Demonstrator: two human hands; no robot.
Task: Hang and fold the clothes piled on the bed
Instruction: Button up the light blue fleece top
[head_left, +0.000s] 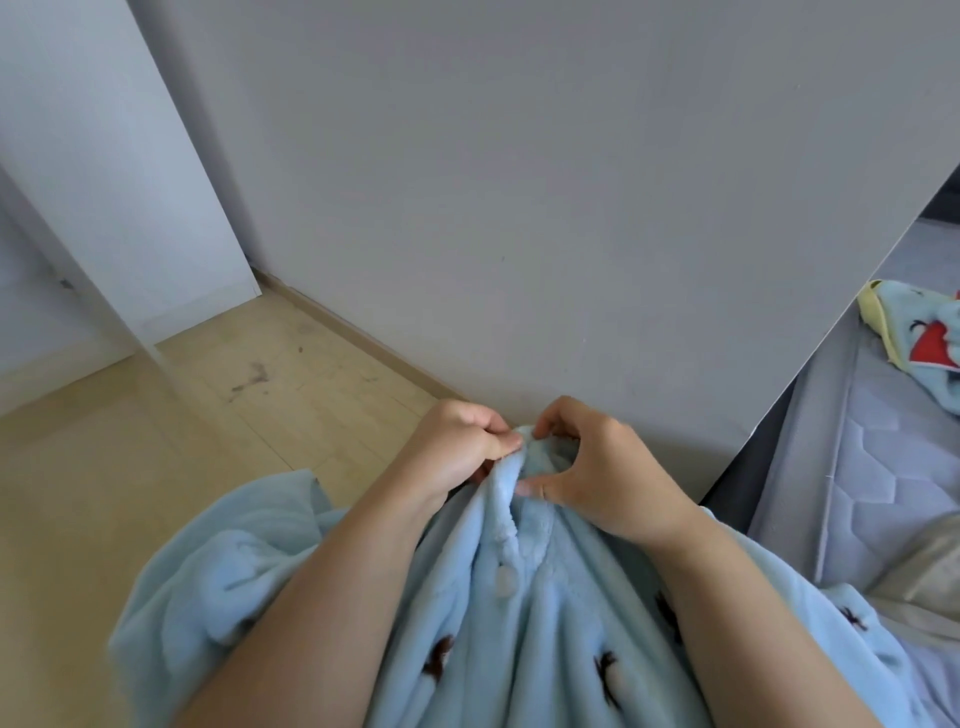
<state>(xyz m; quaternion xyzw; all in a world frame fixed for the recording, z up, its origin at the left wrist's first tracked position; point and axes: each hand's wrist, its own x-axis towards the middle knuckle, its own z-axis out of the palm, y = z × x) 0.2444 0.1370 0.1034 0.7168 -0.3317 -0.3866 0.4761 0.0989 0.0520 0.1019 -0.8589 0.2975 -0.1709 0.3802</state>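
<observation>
Left hand (460, 448) and right hand (597, 470) pinch one blue fleece top (545, 629); one patterned cloth (930, 327) nearby

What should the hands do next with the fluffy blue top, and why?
Probably close the top of the opening. The left hand and right hand each pinch an edge of the blue fleece top at its upper end, above a white button lower down the front. Whether a button sits between the fingers is hidden, so this is a guess.

Left hand (457, 447) and right hand (597, 462) pinch blue fleece garment (519, 613) — near the wall (519, 182)
</observation>
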